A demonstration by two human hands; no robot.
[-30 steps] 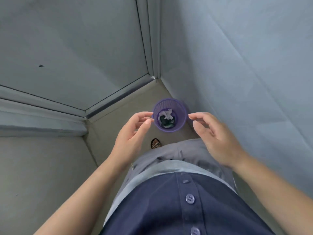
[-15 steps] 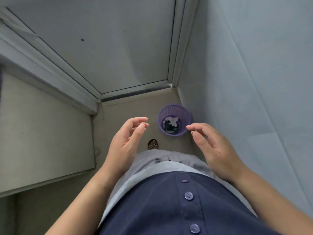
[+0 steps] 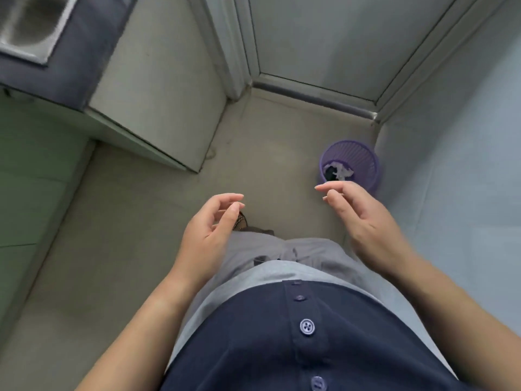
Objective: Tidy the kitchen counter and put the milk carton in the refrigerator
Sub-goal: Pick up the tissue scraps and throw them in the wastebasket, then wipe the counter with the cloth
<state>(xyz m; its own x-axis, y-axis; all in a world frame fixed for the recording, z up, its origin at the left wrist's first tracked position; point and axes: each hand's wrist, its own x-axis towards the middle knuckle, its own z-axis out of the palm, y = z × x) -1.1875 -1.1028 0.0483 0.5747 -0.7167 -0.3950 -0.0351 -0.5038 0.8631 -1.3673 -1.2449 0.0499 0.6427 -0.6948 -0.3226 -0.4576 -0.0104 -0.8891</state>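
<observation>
A small purple mesh waste bin (image 3: 366,162) stands on the floor by the right wall, with crumpled white and dark scraps inside. My right hand (image 3: 363,221) hovers just in front of it, fingers loosely curled and empty. My left hand (image 3: 208,230) is held at waist height in the middle, fingers apart, holding nothing. No milk carton is in view.
A dark counter edge with a steel sink (image 3: 25,26) shows at the top left above a pale cabinet side (image 3: 158,88). A closed door (image 3: 338,43) with a metal threshold lies ahead. A pale wall (image 3: 465,165) runs along the right. Beige floor (image 3: 127,221) spreads left.
The view has swung left: the bin has slid to the right and the counter with the sink has come into sight. Both hands stay empty and have drifted apart.
</observation>
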